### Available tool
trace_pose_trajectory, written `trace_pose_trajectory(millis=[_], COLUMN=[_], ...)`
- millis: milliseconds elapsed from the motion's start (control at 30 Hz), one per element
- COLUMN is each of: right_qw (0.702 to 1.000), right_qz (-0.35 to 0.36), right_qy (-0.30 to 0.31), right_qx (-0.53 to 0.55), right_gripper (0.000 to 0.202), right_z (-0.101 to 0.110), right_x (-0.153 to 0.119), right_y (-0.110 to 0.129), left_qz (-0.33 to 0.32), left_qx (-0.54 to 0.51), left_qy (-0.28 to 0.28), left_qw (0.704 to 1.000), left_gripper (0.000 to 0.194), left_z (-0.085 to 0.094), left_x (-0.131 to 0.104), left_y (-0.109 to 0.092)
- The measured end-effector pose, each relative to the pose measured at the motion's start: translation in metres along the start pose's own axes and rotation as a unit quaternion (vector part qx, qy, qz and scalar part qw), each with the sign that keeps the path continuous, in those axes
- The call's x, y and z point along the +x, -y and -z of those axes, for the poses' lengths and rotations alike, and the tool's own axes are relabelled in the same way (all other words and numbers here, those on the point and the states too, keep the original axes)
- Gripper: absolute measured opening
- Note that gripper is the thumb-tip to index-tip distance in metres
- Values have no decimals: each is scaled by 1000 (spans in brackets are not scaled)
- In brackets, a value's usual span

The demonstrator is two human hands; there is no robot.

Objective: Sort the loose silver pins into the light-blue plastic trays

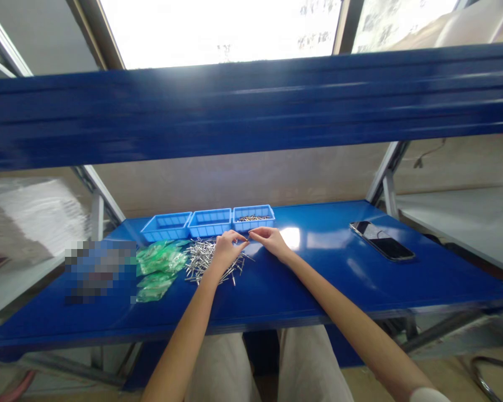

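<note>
My left hand [227, 248] is over the right side of a loose pile of thin silver metal pins [201, 259], which look like blind rivets. Its thumb and forefinger are pinched together. Facing it, my right hand [271, 241] is closed in a pinch too, with its fingertips almost meeting those of the left. A small dark bit shows between the fingertips, too small to name. Just behind the hands stands a blue bin [254, 225] holding dark, thin metal pieces. Two more blue bins, a middle one [210, 229] and a left one [166, 233], adjoin it in a row.
Green plastic bags [159, 262] lie left of the pile, beside a blurred-out patch. A phone [381, 241] rests on the right of the blue table [276, 296]. A wide blue beam [251, 111] crosses above the table. White plastic wrapping [37, 212] is at far left.
</note>
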State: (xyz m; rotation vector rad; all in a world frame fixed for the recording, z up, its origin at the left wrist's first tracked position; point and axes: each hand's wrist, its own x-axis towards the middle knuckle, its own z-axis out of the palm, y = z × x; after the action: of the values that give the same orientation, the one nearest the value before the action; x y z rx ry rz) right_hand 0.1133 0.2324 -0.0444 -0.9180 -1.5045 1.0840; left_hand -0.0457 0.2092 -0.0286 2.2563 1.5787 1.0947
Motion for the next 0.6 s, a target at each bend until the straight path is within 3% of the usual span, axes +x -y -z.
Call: trace_pose_trajectory(millis=[200, 467, 600], right_qw=[999, 998, 1000], right_qz=[9, 14, 0], right_qy=[-24, 36, 5], right_qx=[-29, -56, -23], right_gripper=[34, 32, 34], right_z=[2, -2, -2], right_x=[3, -2, -1], right_y=[-3, -3, -2], left_qz=[11, 56, 62], left_qx=[-26, -95, -96], left_qy=[-54, -85, -94], left_qw=[998, 990, 989], left_gripper=[10, 19, 17], left_z=[1, 5, 2], left_x=[2, 4, 4], left_y=[1, -4, -3])
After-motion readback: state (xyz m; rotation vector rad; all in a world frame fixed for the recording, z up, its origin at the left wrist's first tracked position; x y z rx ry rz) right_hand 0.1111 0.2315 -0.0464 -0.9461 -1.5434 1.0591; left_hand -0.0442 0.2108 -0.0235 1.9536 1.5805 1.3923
